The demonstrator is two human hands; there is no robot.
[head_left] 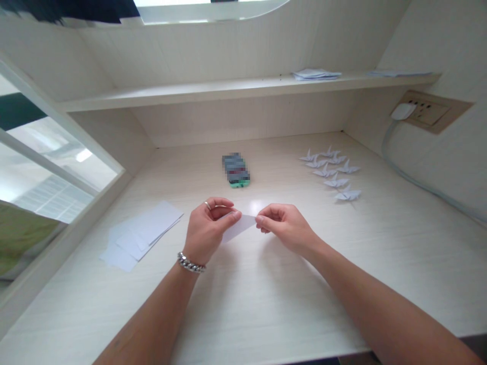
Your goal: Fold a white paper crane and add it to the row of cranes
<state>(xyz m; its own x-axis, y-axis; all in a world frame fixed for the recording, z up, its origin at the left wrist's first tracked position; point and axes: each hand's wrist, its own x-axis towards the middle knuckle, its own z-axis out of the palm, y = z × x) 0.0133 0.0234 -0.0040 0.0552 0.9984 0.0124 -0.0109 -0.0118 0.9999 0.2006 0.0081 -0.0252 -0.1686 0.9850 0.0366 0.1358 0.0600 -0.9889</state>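
Note:
A folded piece of white paper (239, 228) is held between my two hands above the desk. My left hand (213, 221), with a ring and a chain bracelet (190, 263), pinches its left part between thumb and fingers. The fingertips of my right hand (283, 223) are closed on the pointed right corner. Part of the paper is hidden behind my left thumb and fingers. Left of my left hand lies a loose stack of white paper sheets (148, 230). Several folded white paper cranes (336, 181) stand in a group beyond my right hand.
A phone-like object (236, 170), blurred out, lies on the desk (289, 304) beyond my hands. Paper stacks (316, 75) rest on the shelf (213, 94) above. At the right wall, a plug (403, 111) sits in the socket (431, 111), its cable (414, 180) trailing along the desk side.

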